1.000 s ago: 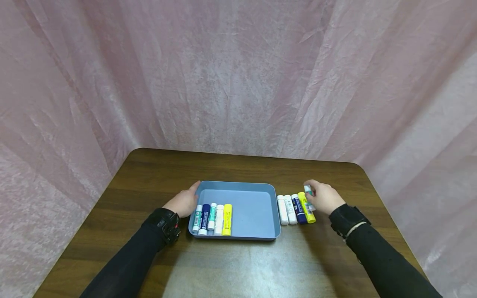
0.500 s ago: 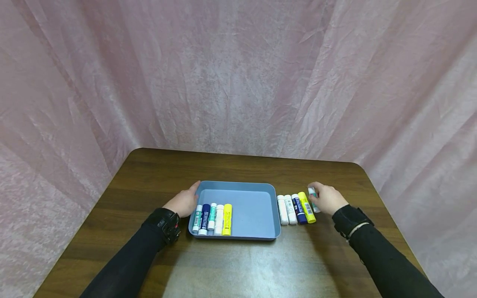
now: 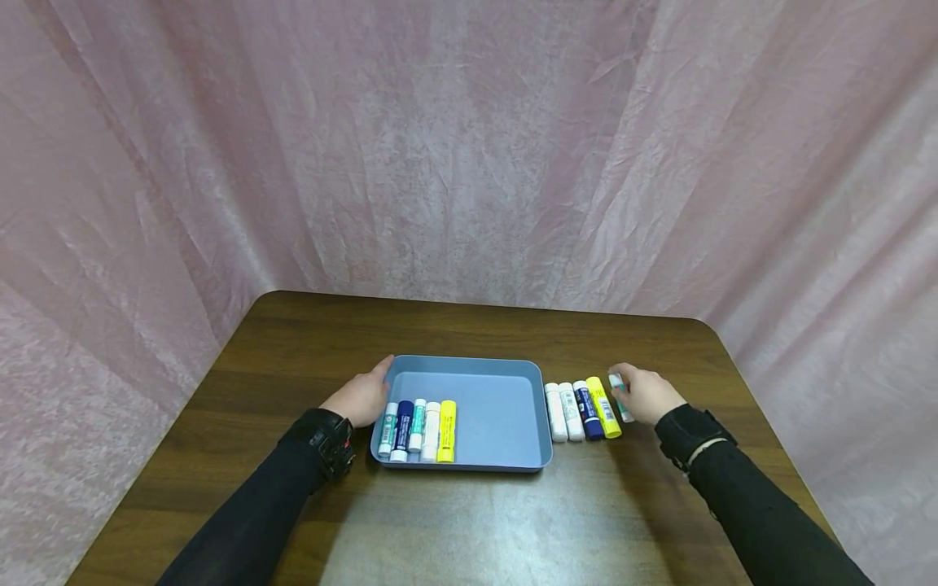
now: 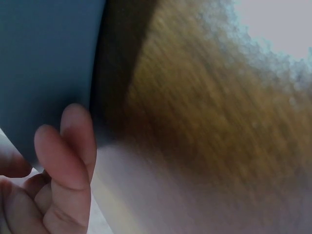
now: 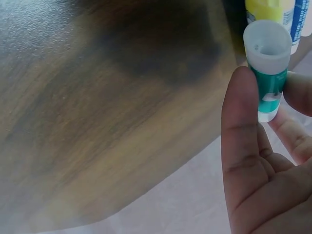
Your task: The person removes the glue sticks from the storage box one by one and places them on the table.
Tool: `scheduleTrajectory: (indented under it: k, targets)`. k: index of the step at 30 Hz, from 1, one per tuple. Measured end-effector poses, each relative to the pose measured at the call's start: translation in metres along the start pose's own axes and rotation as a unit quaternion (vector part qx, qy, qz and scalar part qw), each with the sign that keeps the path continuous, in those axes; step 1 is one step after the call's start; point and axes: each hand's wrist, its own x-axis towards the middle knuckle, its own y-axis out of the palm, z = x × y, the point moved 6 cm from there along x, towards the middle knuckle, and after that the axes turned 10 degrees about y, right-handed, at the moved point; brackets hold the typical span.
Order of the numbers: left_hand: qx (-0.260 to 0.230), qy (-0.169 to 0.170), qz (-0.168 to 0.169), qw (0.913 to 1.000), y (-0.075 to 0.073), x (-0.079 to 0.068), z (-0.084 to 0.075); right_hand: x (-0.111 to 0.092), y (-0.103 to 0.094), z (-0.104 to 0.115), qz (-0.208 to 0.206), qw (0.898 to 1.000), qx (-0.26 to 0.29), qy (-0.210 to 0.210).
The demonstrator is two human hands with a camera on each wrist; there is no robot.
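Note:
In the head view, my left hand grips the left edge of a blue-grey tray, its index finger reaching to the far corner. The left wrist view has bent fingers against the tray's side. Between thumb and fingers, my right hand pinches a small white and green glue stick, just right of a yellow glue stick. That yellow one ends a row with a blue glue stick and two white ones beside the tray's right wall.
Inside the tray, along its left part, lie several glue sticks: green and white, dark blue, white and yellow. A brown wooden table bears everything. Pink curtains hang behind it.
My right hand has moved slightly right and nearer with the green glue stick, from over the yellow one to its right side. My left hand and the tray have stayed put.

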Motion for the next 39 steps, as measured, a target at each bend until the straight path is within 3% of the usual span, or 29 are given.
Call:
scheduleTrajectory:
  k: [6, 26, 39]
  targets:
    - [0.002, 0.0, 0.002, 1.0, 0.0, 0.001, 0.002, 0.001, 0.007, -0.005, 0.019, 1.0, -0.009, 0.019]
    - [-0.007, -0.003, 0.0, 1.0, 0.0, 0.001, 0.001, 0.005, 0.019, -0.009, 0.02, 0.999, -0.021, 0.025]
    - [0.009, 0.014, -0.003, 0.9999, -0.001, 0.001, 0.001, 0.007, 0.025, -0.01, 0.036, 0.998, -0.03, 0.039]
